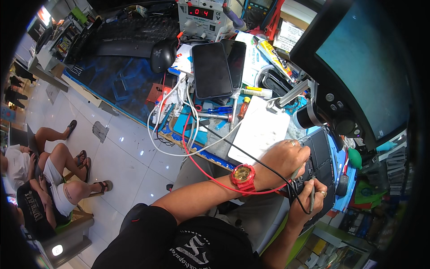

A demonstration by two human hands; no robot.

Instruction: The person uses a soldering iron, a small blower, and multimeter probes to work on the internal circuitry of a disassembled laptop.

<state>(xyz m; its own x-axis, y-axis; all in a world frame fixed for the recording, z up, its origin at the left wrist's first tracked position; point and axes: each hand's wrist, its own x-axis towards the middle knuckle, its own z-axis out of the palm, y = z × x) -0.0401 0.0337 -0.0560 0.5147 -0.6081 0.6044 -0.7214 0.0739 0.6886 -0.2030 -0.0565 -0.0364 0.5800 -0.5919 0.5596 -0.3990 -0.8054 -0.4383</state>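
My left hand [286, 158], with a red and gold watch [243, 175] on its wrist, rests on a dark opened device [321, 150] and pinches a grey probe [297, 171]. My right hand [309, 199] sits just below it at the device's near edge and holds a thin grey probe [312, 193] upright against the board. A red lead [197, 163] and a black lead [251, 157] run from the bench across my left wrist to the probes. Both hands wear a ring.
A microscope head [309, 117] hangs above the device, with a large monitor [367, 67] behind it. A white pad [262, 130], screwdrivers [219, 112], two dark phones [210, 69], a power supply [201, 15], a mouse [162, 54] and a keyboard [134, 31] crowd the bench. People sit at left [45, 179].
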